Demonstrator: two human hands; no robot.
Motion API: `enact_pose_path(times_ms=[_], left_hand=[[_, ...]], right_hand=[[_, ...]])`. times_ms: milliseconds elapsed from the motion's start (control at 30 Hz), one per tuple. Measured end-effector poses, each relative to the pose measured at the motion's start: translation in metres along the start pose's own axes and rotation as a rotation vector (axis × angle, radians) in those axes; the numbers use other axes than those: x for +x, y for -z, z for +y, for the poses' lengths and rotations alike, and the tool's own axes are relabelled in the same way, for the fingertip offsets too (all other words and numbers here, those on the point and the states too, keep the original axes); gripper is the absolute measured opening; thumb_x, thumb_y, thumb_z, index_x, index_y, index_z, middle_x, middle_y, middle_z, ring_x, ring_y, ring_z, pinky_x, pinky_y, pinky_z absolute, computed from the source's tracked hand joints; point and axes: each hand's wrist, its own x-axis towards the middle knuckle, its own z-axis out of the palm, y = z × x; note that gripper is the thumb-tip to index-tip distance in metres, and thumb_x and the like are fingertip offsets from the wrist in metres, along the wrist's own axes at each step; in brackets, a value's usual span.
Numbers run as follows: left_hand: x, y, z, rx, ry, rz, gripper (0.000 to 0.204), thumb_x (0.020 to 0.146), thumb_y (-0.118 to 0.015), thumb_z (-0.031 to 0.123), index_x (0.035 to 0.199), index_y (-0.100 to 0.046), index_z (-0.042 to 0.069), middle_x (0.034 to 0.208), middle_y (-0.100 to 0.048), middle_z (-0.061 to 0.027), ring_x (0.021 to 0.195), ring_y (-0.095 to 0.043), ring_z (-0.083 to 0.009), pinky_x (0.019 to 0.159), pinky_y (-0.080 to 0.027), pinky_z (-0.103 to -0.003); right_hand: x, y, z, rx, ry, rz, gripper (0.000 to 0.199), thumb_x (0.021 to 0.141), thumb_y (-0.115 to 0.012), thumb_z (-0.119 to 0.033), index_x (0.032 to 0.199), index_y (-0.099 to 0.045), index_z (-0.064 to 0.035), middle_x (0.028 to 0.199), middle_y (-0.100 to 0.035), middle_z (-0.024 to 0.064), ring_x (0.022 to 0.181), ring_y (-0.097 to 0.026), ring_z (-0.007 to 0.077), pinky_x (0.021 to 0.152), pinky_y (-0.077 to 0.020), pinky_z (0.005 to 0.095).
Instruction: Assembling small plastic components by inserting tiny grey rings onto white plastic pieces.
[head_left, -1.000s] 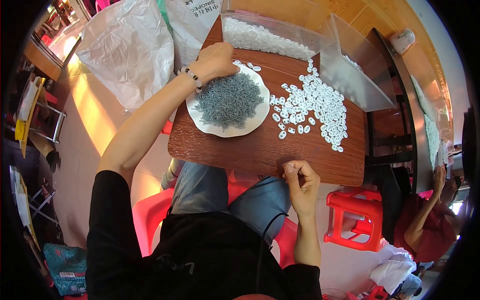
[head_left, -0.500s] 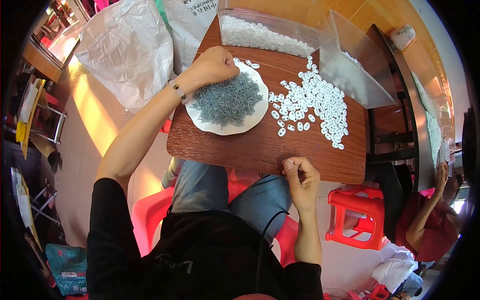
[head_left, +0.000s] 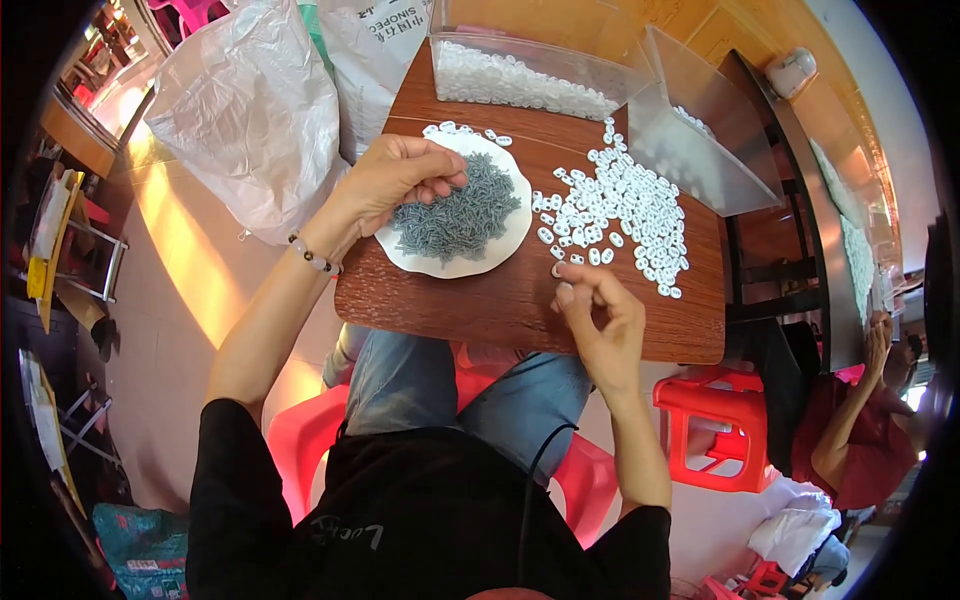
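Observation:
My left hand (head_left: 402,182) is over the left side of a white scalloped plate (head_left: 505,258), its thumb and fingertips pinched together. Whatever they hold, if anything, is too small to make out. On the plate lies a heap of small grey screw-like pieces (head_left: 460,215). My right hand (head_left: 608,325) is by the table's front edge, thumb and index finger slightly apart. Its index fingertip is at a small white oval piece (head_left: 557,269) with holes, at the near edge of a spread of such white pieces (head_left: 640,205).
Behind the spread stand a clear bin (head_left: 520,85) of white pieces and a tilted clear bin (head_left: 690,160). The brown table (head_left: 450,310) bears everything. White sacks (head_left: 250,120) stand left; a red stool (head_left: 710,430) and another person's arm (head_left: 850,425) are at right.
My left hand has drawn back toward me and turned, its fingertips now showing above the heap. My right hand has moved forward and slightly left, from the table edge to the white oval piece.

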Motion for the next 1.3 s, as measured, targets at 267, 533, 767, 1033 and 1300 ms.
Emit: enact_pose_path(times_ms=[267, 533, 767, 1033, 1300], left_hand=[[-0.021, -0.009, -0.005, -0.143, -0.002, -0.036, 0.017, 0.087, -0.064, 0.017, 0.094, -0.066, 0.002, 0.080, -0.065, -0.0009, 0.066, -0.057, -0.0036, 0.061, -0.047, -0.017], [-0.063, -0.059, -0.026, -0.120, -0.134, 0.012, 0.015, 0.089, -0.061, 0.016, 0.094, -0.066, 0.002, 0.078, -0.063, 0.0011, 0.064, -0.051, -0.0028, 0.056, -0.040, -0.017], [-0.081, -0.089, -0.042, -0.210, -0.108, -0.085, 0.018, 0.091, -0.060, 0.018, 0.096, -0.063, 0.001, 0.081, -0.063, 0.0004, 0.065, -0.053, -0.0025, 0.056, -0.043, -0.016], [-0.096, -0.100, -0.051, -0.215, 0.000, -0.242, 0.016, 0.089, -0.065, 0.015, 0.096, -0.062, 0.001, 0.081, -0.063, -0.0013, 0.069, -0.057, -0.0041, 0.059, -0.047, -0.018], [-0.105, -0.109, -0.069, -0.145, -0.012, -0.210, 0.015, 0.089, -0.064, 0.013, 0.096, -0.061, 0.000, 0.083, -0.065, -0.0015, 0.074, -0.059, -0.0045, 0.066, -0.048, -0.019]], right_hand=[[0.057, -0.037, -0.017, 0.172, -0.001, -0.191, 0.020, 0.092, -0.058, -0.016, 0.100, -0.068, -0.0006, 0.074, -0.063, -0.0004, 0.065, -0.054, 0.0029, 0.059, -0.0437, 0.0178], [0.031, -0.043, -0.024, 0.227, -0.045, -0.188, 0.018, 0.091, -0.060, -0.017, 0.090, -0.067, -0.0016, 0.071, -0.061, -0.0014, 0.060, -0.050, 0.0015, 0.054, -0.0401, 0.0172], [0.003, -0.020, -0.010, 0.289, -0.144, -0.209, 0.014, 0.091, -0.058, -0.012, 0.084, -0.063, -0.0014, 0.066, -0.056, -0.0068, 0.057, -0.041, -0.0028, 0.049, -0.0285, 0.0162], [-0.019, 0.001, -0.018, 0.346, -0.333, -0.304, 0.011, 0.086, -0.061, -0.009, 0.078, -0.061, -0.0025, 0.066, -0.057, -0.0032, 0.056, -0.045, 0.0009, 0.050, -0.0313, 0.0169], [-0.032, 0.005, -0.011, 0.255, -0.305, -0.291, 0.009, 0.086, -0.063, -0.007, 0.079, -0.061, -0.0026, 0.069, -0.056, -0.0053, 0.059, -0.043, -0.0012, 0.052, -0.0302, 0.0163]])
